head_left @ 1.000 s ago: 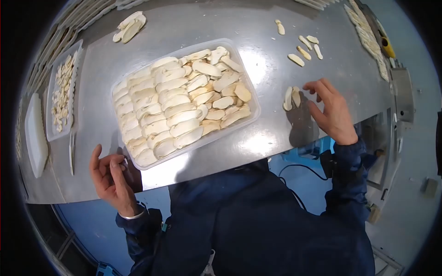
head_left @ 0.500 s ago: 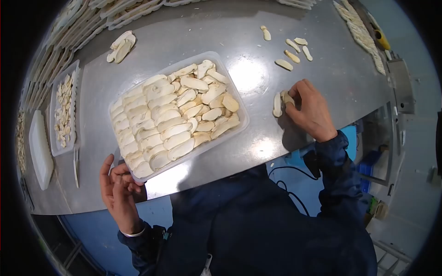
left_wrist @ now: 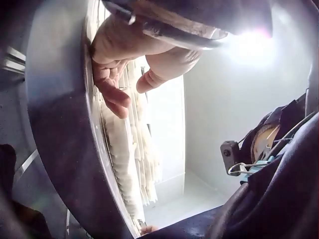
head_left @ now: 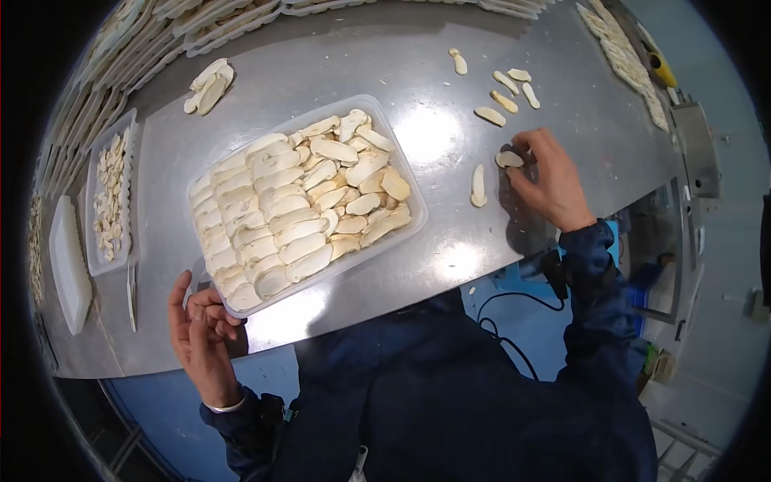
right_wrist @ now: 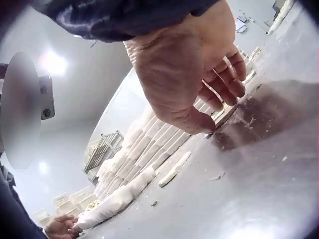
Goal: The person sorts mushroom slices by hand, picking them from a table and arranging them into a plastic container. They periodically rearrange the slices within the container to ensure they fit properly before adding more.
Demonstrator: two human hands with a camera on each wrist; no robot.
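A clear plastic tray (head_left: 423, 210) of overlapping pale mushroom slices, in neat rows on its left and looser on its right, sits on the metal table. My left hand (head_left: 207, 345) is at its near left corner, fingers loosely bent with the tips right at the rim; the left wrist view shows the thumb (left_wrist: 152, 79) standing apart. To the right of the tray, my right hand (head_left: 554, 183) pinches one small mushroom slice (head_left: 508, 159) between thumb and fingers, low over the tabletop. Another slice (head_left: 479, 186) lies alone just left of it.
Several loose slices (head_left: 504, 100) lie beyond my right hand, and a small pile (head_left: 210, 87) is at the far left. A smaller tray of bits (head_left: 132, 213), a white block-like tray (head_left: 71, 265) and stacked trays (head_left: 173, 36) line the left side. The table's front edge (head_left: 385, 309) runs close before the body.
My right hand has come down on one slice of the side-by-side pair, parted it from the other and turned it crosswise. My left fingers have moved in to the tray's corner.
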